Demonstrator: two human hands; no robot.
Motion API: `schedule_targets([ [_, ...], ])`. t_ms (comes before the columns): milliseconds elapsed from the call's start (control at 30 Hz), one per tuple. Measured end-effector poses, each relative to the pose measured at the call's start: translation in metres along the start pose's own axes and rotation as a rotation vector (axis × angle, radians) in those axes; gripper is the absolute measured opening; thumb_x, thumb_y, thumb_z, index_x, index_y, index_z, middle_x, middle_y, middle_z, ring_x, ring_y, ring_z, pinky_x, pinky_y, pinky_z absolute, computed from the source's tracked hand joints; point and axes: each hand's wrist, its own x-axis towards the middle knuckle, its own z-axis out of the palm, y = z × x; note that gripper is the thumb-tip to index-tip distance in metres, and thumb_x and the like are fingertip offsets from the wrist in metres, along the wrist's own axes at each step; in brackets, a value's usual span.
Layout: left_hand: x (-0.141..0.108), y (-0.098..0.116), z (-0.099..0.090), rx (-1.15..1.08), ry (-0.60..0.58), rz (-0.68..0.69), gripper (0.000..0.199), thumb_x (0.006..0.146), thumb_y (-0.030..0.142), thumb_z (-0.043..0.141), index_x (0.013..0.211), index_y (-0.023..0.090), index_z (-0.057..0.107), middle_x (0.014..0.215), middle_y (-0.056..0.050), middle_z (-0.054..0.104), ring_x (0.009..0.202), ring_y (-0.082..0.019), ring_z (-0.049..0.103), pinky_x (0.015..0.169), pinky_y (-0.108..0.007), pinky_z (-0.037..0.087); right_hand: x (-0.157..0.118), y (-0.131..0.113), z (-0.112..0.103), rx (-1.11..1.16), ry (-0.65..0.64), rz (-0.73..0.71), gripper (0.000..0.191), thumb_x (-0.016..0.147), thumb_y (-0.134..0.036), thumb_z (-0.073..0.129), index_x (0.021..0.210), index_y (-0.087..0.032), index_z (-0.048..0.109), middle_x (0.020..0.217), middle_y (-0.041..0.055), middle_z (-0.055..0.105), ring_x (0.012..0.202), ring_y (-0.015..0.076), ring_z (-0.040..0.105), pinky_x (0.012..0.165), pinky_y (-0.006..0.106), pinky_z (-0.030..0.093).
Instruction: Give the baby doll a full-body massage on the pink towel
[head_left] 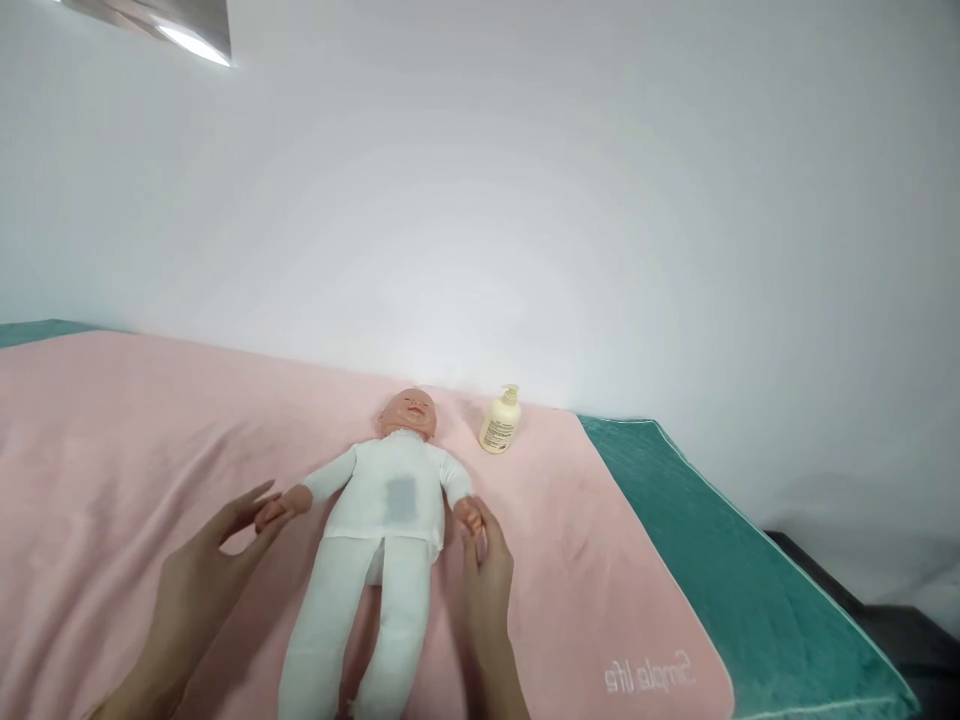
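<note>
A baby doll (375, 490) with a white cloth body lies on its back on a pink blanket (585, 560), its head toward the wall. A grey rectangular patch shows on its chest. My left hand (214, 560) has its thumb and fingers closed around the doll's hand (282, 507) on the left, with that arm stretched out sideways. On the other side, my right hand (487, 565) grips the doll's other hand (469, 514) beside its hip. The doll's feet run toward the bottom edge of the view.
A cream pump bottle (500, 420) stands upright near the doll's head, close to the white wall (480, 200). Green cloth (720, 540) shows beyond the blanket at the right. A dark piece of furniture (907, 640) stands at the lower right. A lamp (191, 40) hangs at the upper left.
</note>
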Motion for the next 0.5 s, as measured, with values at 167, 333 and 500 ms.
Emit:
schedule_targets([
  [167, 0.059, 0.029, 0.018, -0.164, 0.118, 0.139, 0.05, 0.087, 0.054, 0.056, 0.131, 0.03, 0.059, 0.119, -0.004, 0.071, 0.105, -0.029, 0.067, 0.084, -0.038, 0.052, 0.077, -0.015, 0.017, 0.139, 0.059, -0.1, 0.044, 0.09, -0.048, 0.054, 0.122, -0.019, 0.065, 0.13, 0.0098, 0.065, 0.123, 0.0255, 0.059, 0.103, 0.038, 0.047],
  [333, 0.123, 0.049, 0.062, -0.278, 0.155, 0.191, 0.049, 0.088, 0.049, 0.052, 0.128, 0.023, 0.061, 0.121, -0.008, 0.07, 0.104, -0.025, 0.068, 0.091, -0.036, 0.052, 0.159, 0.003, 0.054, 0.31, -0.012, -0.089, 0.049, 0.086, -0.055, 0.053, 0.107, -0.014, 0.069, 0.113, 0.013, 0.072, 0.102, 0.0233, 0.069, 0.095, 0.038, 0.051],
  [500, 0.162, 0.047, 0.11, -0.405, -0.144, 0.144, 0.061, 0.09, 0.053, 0.039, 0.129, 0.01, 0.057, 0.118, -0.016, 0.07, 0.096, -0.026, 0.071, 0.087, -0.036, 0.054, 0.2, 0.027, 0.085, 0.245, -0.034, -0.048, 0.044, 0.089, -0.054, 0.055, 0.08, -0.013, 0.07, 0.086, 0.0091, 0.075, 0.085, 0.0223, 0.07, 0.082, 0.037, 0.056],
])
